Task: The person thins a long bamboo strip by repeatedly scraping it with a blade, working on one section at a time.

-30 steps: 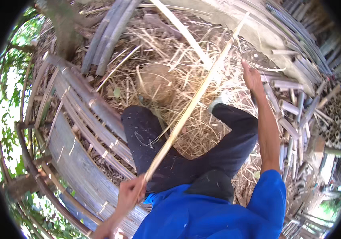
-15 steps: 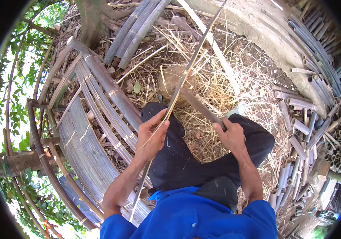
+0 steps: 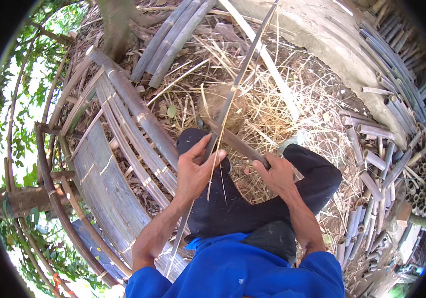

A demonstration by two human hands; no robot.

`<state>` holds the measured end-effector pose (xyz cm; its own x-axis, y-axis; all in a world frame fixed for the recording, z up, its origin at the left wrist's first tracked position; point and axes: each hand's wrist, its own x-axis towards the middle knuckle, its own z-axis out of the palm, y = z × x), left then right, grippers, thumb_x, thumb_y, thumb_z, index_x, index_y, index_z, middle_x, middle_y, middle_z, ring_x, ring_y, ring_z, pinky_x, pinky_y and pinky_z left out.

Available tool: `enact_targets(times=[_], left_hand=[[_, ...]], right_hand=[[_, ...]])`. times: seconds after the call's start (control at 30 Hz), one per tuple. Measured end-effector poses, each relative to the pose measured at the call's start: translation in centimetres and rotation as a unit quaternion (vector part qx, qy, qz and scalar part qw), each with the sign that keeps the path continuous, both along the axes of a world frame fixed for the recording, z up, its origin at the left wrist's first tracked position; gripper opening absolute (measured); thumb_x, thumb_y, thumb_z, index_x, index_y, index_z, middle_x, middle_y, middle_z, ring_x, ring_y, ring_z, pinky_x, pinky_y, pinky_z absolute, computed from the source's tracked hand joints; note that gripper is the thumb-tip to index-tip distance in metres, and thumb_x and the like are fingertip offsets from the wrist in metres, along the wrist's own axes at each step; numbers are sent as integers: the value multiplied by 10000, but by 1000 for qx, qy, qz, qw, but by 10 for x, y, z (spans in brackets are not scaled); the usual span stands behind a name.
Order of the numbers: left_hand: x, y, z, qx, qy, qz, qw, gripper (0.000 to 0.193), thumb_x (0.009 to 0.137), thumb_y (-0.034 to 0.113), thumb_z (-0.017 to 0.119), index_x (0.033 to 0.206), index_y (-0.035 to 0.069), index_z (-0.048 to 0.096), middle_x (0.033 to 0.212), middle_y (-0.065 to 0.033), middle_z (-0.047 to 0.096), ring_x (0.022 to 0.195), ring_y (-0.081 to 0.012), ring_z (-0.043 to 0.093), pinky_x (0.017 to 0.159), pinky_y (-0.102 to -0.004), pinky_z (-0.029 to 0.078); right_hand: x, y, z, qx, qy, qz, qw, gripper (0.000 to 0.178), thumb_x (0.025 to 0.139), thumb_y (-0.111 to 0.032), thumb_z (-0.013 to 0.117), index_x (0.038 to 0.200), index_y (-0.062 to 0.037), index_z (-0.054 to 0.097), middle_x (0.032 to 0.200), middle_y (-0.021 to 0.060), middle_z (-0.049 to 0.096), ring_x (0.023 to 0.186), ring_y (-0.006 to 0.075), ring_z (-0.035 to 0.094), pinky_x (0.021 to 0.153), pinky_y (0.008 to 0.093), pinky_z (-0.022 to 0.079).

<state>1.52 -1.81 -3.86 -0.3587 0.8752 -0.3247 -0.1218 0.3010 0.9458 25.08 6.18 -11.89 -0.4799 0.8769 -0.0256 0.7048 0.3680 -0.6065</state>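
Observation:
A long dark bamboo strip [image 3: 243,69] runs slantwise from the far top past my left thigh to the bench on my left. My left hand [image 3: 193,174] is closed around it above my left knee, with the thumb standing somewhat off. The knife [image 3: 239,145] is in my right hand [image 3: 278,175], which grips its handle. Its long dull blade points left, and the tip end meets the strip just beyond my left fingers. Thin pale slivers [image 3: 215,171] hang off the strip by my left thumb.
A bamboo slat bench [image 3: 111,181] stands close on my left. Pale shavings [image 3: 272,94] cover the ground ahead, around a brownish block [image 3: 220,102]. Dark bamboo lengths [image 3: 173,42] lie at the far left near a tree trunk [image 3: 116,30]. Cut bamboo tubes [image 3: 372,159] are piled on the right.
The knife has moved left and toward me, so its blade now meets the strip. My left hand has shifted slightly right, its thumb lifted outward. More loose slivers show beside it.

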Motion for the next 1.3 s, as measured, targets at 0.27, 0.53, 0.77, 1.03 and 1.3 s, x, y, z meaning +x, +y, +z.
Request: enact_targets(times=[0.27,0.53,0.77,1.03,1.3], left_hand=[[27,-28,-19,-28,2,-32,999,491,945,16,678,1424,32,569,820,38,558,536,-22,490,433,-206,333],[23,-49,-13,-55,-12,-64,996,417,951,90,708,1351,4,629,747,54,575,514,-2,444,431,-204,291],[-2,-101,-21,-74,115,-62,989,332,871,87,795,1190,16,739,786,13,670,671,-49,555,574,-218,421],[-50,-104,30,33,593,-34,804,264,770,38,842,1023,108,811,729,-20,627,584,-133,527,531,-283,404],[-2,-103,8,115,469,25,875,466,897,314,723,1242,8,653,931,-137,688,815,-246,618,756,-413,505]], right_hand=[[-11,43,17,108,22,80,991,556,914,-576,648,773,-38,650,589,178,612,570,376,647,558,468,499],[4,42,23,49,-11,48,998,455,916,-504,663,898,-53,720,615,160,633,600,367,656,593,456,524],[40,125,-7,-209,323,-273,882,730,1013,-647,450,864,41,644,504,54,502,423,127,463,425,311,394],[-5,117,-5,-316,523,-270,744,337,980,-293,660,950,41,640,658,94,613,466,100,511,414,267,435],[-83,64,25,-452,626,-276,572,206,983,-217,643,968,-18,591,718,63,539,500,107,464,469,319,450]])
